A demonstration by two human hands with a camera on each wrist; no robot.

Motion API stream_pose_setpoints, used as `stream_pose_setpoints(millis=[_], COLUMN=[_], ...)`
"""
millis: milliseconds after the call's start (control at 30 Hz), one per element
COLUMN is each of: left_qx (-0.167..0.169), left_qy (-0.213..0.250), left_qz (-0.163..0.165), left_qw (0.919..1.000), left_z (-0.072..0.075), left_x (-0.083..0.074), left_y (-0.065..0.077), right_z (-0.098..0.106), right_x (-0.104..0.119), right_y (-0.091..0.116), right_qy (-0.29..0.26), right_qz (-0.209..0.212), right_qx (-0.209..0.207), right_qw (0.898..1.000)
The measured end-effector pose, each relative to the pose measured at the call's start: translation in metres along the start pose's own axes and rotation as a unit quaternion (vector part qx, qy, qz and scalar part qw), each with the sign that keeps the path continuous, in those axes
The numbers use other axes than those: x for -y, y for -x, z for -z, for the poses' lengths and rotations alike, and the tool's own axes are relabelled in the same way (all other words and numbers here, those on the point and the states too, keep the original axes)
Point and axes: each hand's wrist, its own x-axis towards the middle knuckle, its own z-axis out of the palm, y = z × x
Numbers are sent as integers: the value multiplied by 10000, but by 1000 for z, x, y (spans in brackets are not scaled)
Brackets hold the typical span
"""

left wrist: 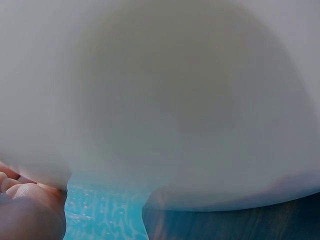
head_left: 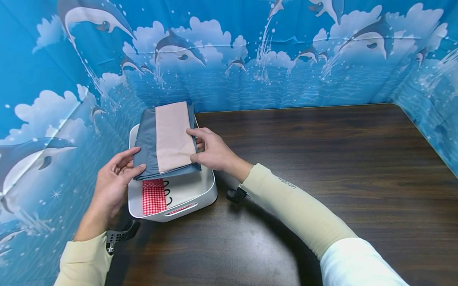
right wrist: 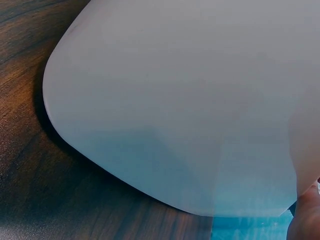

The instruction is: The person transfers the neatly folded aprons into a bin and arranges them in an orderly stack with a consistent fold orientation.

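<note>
A folded blue-grey cloth [head_left: 146, 137] lies over the top of a white plastic bin [head_left: 211, 194], with a smaller folded pale pink cloth [head_left: 174, 137] on top of it. My left hand [head_left: 113, 180] grips the blue-grey cloth at its left edge, thumb near the front corner. On the opposite side, my right hand [head_left: 212, 150] holds the stack by its right edge, with thumb and index finger on the pink cloth; its other fingers are partly hidden. Below the stack, a red-and-white checked cloth [head_left: 154, 196] and a cream cloth with black markings [head_left: 184, 192] show inside the bin.
The bin stands at the left of a dark wood table [head_left: 322, 159], close to a blue dolphin-print curtain [head_left: 214, 79] along the back and sides. In both wrist views the bin's outer wall [left wrist: 175, 100] [right wrist: 175, 100] fills most of the picture.
</note>
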Motion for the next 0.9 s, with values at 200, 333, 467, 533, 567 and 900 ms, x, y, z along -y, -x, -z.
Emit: stream_pose_setpoints(millis=[200,333,467,533,567,900], left_qx=[30,47,59,56,54,38], left_qy=[346,557,748,787,790,727], left_qz=[-20,-57,-76,-74,-70,-73], left_qw=[9994,9984,9972,9969,9968,9973], left_z=[0,-1,-1,-1,-1,-1], left_x=[0,1,1,2,2,2], left_y=[0,0,0,-1,-1,-1], right_z=[-1,-1,0,-1,-1,-1], right_x=[-1,-1,0,-1,-1,-1], right_y=[0,0,0,0,0,0], right_qy=[-4,10,27,33,28,-8], right_qz=[-1,11,22,14,8,-22], right_qx=[4,0,-5,-4,-5,-13], right_qw=[10000,10000,10000,10000,10000,10000])
